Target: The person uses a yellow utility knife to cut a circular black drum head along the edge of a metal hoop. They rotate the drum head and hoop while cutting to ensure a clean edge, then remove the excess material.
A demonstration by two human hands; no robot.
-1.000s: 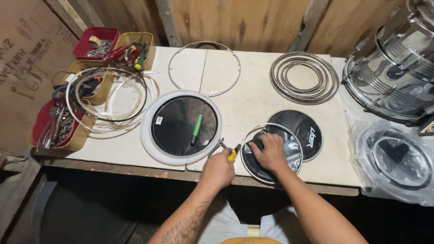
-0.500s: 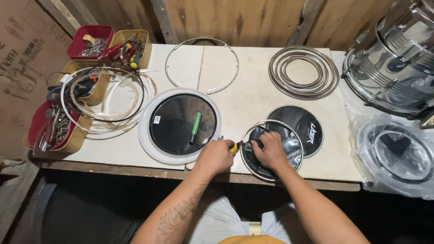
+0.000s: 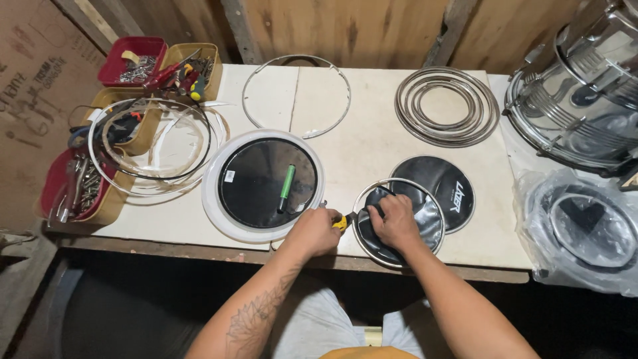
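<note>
Cream table (image 3: 372, 143) against plank wall. Left hand (image 3: 316, 231) clamped on yellow-handled tool (image 3: 343, 221), shaft running rightward to small black drumhead (image 3: 415, 229); right hand (image 3: 393, 221) pressed flat on it, closer of the two. Hands nearly together at near edge.

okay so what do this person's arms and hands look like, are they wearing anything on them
Both arms are bare to above the elbow: no sleeves, gloves, watch or rings show. The left forearm carries a dark leafy tattoo running toward the left hand. The right hand and its forearm are unmarked.

Both forearms are bare, the left forearm (image 3: 256, 312) carries a dark leafy tattoo, and light grey trousers (image 3: 312, 329) cover the legs.
</note>
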